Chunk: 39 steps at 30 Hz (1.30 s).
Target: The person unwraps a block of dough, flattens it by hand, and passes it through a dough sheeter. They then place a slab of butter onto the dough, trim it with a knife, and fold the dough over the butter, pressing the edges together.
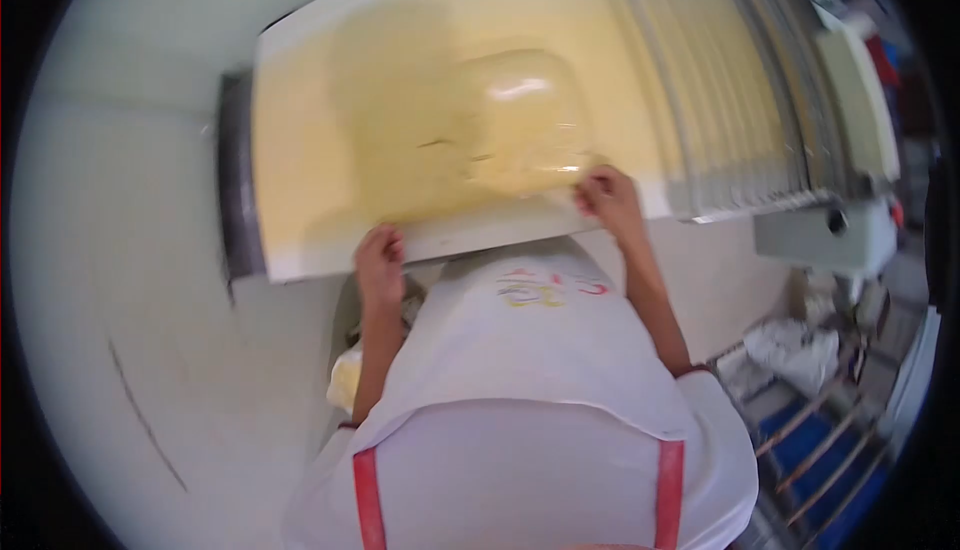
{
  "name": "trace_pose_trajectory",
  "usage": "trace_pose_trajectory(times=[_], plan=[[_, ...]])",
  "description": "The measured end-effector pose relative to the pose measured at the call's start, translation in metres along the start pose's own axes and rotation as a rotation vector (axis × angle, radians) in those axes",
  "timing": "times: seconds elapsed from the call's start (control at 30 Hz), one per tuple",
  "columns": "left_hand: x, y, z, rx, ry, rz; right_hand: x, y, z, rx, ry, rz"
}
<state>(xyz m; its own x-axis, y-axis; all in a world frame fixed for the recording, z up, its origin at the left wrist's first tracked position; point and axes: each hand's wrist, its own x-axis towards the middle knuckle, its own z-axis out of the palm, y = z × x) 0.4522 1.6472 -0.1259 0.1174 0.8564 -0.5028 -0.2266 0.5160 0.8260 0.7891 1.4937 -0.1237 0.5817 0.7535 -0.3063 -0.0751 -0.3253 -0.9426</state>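
Observation:
A wide yellow dough sheet [310,130] lies across the white bed [470,242] of a machine in front of me. On its middle is a shiny, smoother raised patch [525,100], with small creases in the dough nearby. My left hand [380,260] is at the near edge, left of centre, its fingers curled closed on the dough's border. Farther right, my right hand [606,196] has its fingers pinched at the near edge, close to the shiny patch's lower right corner. The fingertips are small and partly blurred.
Metal bars and a ribbed guard [740,80] cross the bed at the right. Below them projects a pale machine housing [825,235]. A rack with bars [820,460] and white plastic bags [795,350] stand at lower right. A pale wall [120,200] rises at left.

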Motion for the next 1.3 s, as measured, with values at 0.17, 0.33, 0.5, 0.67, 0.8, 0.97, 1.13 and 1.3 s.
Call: trace_pose_trajectory(times=[0.17, 0.33, 0.5, 0.67, 0.8, 0.97, 1.13, 1.3], plan=[[-0.013, 0.009, -0.019, -0.386, -0.054, -0.104, -0.001, -0.011, -0.001, 0.110, -0.022, 0.129], [0.000, 0.030, -0.017, 0.079, 0.100, 0.239, 0.033, -0.013, -0.019, 0.242, 0.121, -0.031], [0.043, 0.072, 0.045, 0.311, 0.107, 0.575, 0.118, -0.057, -0.014, 0.425, -0.075, 0.099], [0.086, 0.100, 0.142, 0.933, -0.274, 0.699, 0.166, -0.068, -0.010, 0.273, -0.152, 0.146], [0.096, 0.098, 0.262, 1.184, -0.779, 0.444, 0.161, -0.091, -0.013, 0.310, -0.244, 0.136], [0.143, 0.078, 0.338, 1.017, -1.289, -0.168, 0.156, -0.093, -0.023, 0.246, -0.271, 0.051], [0.164, 0.054, 0.346, 1.020, -1.316, -0.302, 0.168, -0.082, -0.025, 0.020, -0.229, 0.180], [0.156, 0.054, 0.355, 1.136, -1.247, -0.267, 0.161, -0.090, -0.015, -0.375, 0.110, -0.169]])
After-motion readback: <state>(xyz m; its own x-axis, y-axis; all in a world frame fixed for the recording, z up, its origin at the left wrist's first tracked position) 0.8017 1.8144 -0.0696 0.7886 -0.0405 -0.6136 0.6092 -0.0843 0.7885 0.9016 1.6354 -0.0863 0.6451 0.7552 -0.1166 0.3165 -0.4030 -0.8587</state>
